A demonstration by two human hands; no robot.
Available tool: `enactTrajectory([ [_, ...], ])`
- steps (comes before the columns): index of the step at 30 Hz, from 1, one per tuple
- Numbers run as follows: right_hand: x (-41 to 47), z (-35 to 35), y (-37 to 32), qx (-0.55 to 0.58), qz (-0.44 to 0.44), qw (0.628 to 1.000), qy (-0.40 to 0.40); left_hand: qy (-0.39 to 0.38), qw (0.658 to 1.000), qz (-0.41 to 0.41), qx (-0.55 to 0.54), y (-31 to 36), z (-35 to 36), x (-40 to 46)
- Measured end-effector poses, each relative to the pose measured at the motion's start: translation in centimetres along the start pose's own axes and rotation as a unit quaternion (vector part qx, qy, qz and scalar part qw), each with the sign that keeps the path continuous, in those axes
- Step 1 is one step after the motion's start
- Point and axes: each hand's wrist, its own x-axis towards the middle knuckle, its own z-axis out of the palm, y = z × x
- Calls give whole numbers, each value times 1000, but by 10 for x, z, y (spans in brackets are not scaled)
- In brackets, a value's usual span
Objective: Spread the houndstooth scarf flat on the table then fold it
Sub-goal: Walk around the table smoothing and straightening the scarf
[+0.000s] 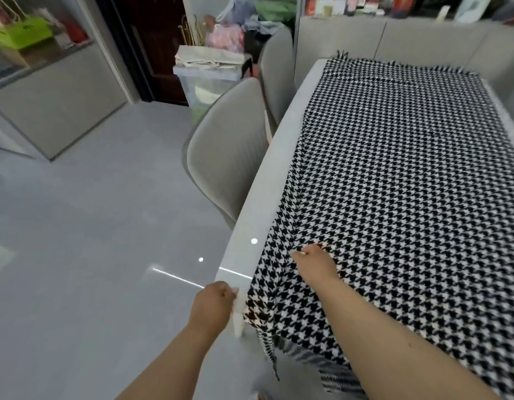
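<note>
The houndstooth scarf [394,174] lies spread over the pale grey worktop [281,145] and covers most of its surface, from the near edge up to the far end, where a short fringe shows. Along the left side a bare strip of the worktop stays visible beside the cloth. At the near left corner the scarf hangs a little over the edge, with some fringe threads going down.

The left hand [214,303] is at this near left corner, just beside the worktop edge. Its fingers are curled, and it seems to pinch the pale edge of the scarf there, but the picture is blurred at this place, so the exact hold is not clear. The right hand [315,261] rests on the scarf a little farther in, near the left border of the cloth. Its fingers are bent and pinch a small fold of the fabric, which rises slightly under them.

Left of the worktop stand two grey chairs [230,157], one behind the other. Farther back there is a clear plastic box [206,82] with folded cloth on top. The floor [91,226] is grey and shiny.
</note>
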Motion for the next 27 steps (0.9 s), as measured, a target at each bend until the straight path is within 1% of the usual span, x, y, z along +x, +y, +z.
enactTrajectory([
  [2, -6, 3, -4, -58, -25, 998, -11, -10, 999, 36, 25, 15, 2, -4],
  [3, -9, 5, -7, -69, -43, 996, -32, -20, 998, 53, 38, 22, 6, -6],
  [4, -16, 7, -10, -48, -52, 995, -64, -30, 997, 59, 49, 29, 12, -8],
  [5, -23, 11, -14, 11, -53, 993, -107, -37, 996, 56, 63, 33, 19, -9],
  [7, -36, 18, -18, 149, -42, 969, -195, -43, 992, 50, 106, 37, 27, -12],
  [8, -41, 21, -21, 178, -44, 959, -216, -43, 990, 49, 122, 37, 29, -14],
  [10, -46, 26, -20, 201, -53, 948, -239, -33, 991, 45, 121, 37, 28, -17],
  [12, -49, 28, -22, 215, -47, 940, -261, -25, 995, 28, 98, 38, 25, -22],
  [15, -50, 40, -32, 192, -52, 934, -298, -23, 995, 1, 99, 40, 27, -26],
  [17, -46, 51, -35, 193, -15, 936, -293, -15, 994, -18, 107, 44, 28, -26],
  [18, -46, 52, -32, 194, -23, 940, -279, -15, 994, -26, 103, 45, 27, -25],
  [19, -46, 50, -27, 192, -43, 946, -258, -15, 996, -37, 83, 44, 25, -24],
  [20, -47, 47, -20, 171, -75, 953, -237, -5, 998, -49, 40, 40, 23, -22],
  [22, -47, 36, -5, 144, -88, 964, -206, 16, 990, -97, -103, 28, 18, -21],
  [24, -44, 28, 5, 111, -83, 972, -189, 35, 950, -154, -268, 13, 12, -20],
  [25, -45, 25, 8, 94, -88, 975, -184, 42, 931, -181, -314, 4, 7, -18],
  [26, -46, 23, 8, 82, -93, 975, -184, 52, 925, -195, -322, -4, 3, -15],
  [27, -49, 20, 7, 74, -97, 975, -185, 62, 932, -193, -300, -12, -1, -12],
])
